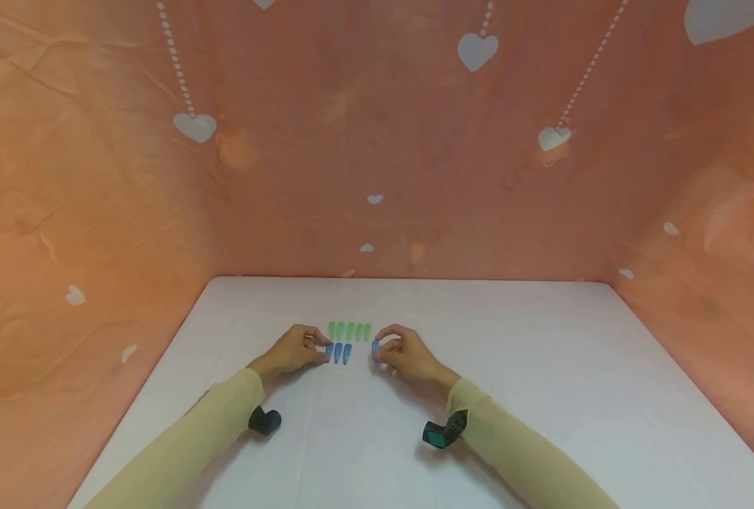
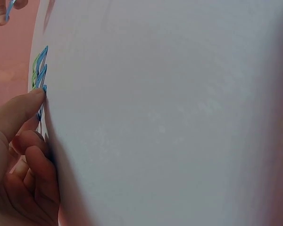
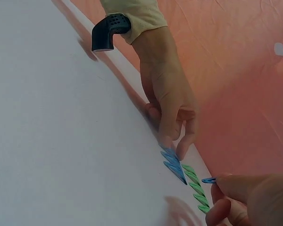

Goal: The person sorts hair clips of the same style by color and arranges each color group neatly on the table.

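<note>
Several green snap hair clips (image 1: 349, 331) lie side by side in a row on the white table. Below them is a shorter row of blue snap hair clips (image 1: 338, 353). My left hand (image 1: 296, 349) is at the left end of the blue row, thumb and a finger pinching the outermost blue clip at its two ends. To the right of the rows, my right hand (image 1: 412, 357) pinches another blue hair clip (image 3: 209, 180) between thumb and fingertips, held just above the table. In the left wrist view, the left thumb (image 2: 26, 106) partly covers the nearest blue clip.
The white table (image 1: 530, 353) reaches back to an orange-pink cloth wall (image 1: 377, 141) printed with pale hearts. Cloth also hangs at both sides. A dark wrist camera (image 1: 265, 421) sits below the left sleeve, another dark device (image 1: 445, 430) below the right.
</note>
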Demonstrator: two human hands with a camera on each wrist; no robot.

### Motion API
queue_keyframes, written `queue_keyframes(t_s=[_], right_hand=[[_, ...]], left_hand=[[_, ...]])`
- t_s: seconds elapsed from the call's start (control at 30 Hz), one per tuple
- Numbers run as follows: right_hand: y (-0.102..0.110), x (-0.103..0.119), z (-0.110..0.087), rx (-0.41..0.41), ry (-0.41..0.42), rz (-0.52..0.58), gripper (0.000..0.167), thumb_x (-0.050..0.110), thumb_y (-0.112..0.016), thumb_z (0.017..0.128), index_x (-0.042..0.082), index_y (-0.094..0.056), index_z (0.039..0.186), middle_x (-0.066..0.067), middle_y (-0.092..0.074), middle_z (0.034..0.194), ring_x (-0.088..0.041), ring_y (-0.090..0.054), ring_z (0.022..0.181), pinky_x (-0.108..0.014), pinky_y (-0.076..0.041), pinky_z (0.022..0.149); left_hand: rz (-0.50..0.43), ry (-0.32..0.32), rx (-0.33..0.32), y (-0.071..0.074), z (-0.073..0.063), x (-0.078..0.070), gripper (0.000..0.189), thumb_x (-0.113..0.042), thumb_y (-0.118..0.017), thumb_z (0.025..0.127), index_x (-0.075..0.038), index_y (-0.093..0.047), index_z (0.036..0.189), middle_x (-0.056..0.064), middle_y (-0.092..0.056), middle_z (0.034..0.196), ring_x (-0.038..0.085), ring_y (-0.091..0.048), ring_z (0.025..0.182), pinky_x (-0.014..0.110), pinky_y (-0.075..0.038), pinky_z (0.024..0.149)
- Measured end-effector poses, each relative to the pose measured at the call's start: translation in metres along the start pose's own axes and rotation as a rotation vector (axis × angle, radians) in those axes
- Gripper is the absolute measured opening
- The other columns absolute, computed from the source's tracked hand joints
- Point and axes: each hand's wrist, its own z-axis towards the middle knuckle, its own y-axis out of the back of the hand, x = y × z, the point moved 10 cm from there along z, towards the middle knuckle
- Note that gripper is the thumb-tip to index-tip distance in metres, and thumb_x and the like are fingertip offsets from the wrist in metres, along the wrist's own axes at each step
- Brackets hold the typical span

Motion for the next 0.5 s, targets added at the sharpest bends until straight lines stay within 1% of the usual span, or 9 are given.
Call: queue_keyframes(t_s=[0.13, 0.23, 0.37, 0.5], right_hand=[[-0.004, -0.001, 0.004, -0.005, 0.007, -0.001, 0.026, -0.002, -0.061, 0.096, -0.007, -0.053, 0.120, -0.018, -0.071, 0.090, -0.010, -0.054, 0.064, -0.021, -0.044, 0.057], [-0.006, -0.003, 0.006, -0.019, -0.008, 0.007, 0.025, -0.002, -0.061, 0.096, -0.006, -0.054, 0.120, -0.019, -0.071, 0.090, -0.011, -0.053, 0.064, -0.022, -0.044, 0.057], [-0.007, -0.004, 0.009, -0.035, -0.022, -0.012, 0.025, -0.001, -0.062, 0.096, -0.004, -0.055, 0.120, -0.018, -0.071, 0.090, -0.011, -0.053, 0.065, -0.022, -0.043, 0.057], [-0.010, -0.002, 0.013, -0.037, -0.007, -0.047, 0.026, -0.002, -0.063, 0.094, -0.005, -0.055, 0.119, -0.019, -0.070, 0.084, -0.009, -0.051, 0.060, -0.021, -0.041, 0.055]], left_hand=[[0.011, -0.002, 0.001, 0.000, 0.000, 0.000, 0.032, -0.005, -0.075, 0.087, 0.004, -0.068, 0.117, -0.005, -0.045, 0.058, 0.009, -0.039, 0.055, 0.021, -0.033, 0.054], [0.020, -0.005, -0.001, 0.001, 0.000, 0.000, 0.032, -0.006, -0.075, 0.087, 0.003, -0.068, 0.117, -0.005, -0.046, 0.058, 0.008, -0.039, 0.055, 0.021, -0.033, 0.054], [0.024, -0.024, 0.003, 0.001, 0.000, -0.002, 0.032, -0.006, -0.075, 0.087, 0.005, -0.068, 0.116, -0.005, -0.047, 0.058, 0.008, -0.040, 0.055, 0.021, -0.034, 0.053], [0.016, -0.027, 0.006, 0.000, 0.001, -0.002, 0.031, -0.005, -0.075, 0.087, 0.005, -0.068, 0.116, -0.005, -0.047, 0.058, 0.008, -0.040, 0.054, 0.020, -0.034, 0.053]])
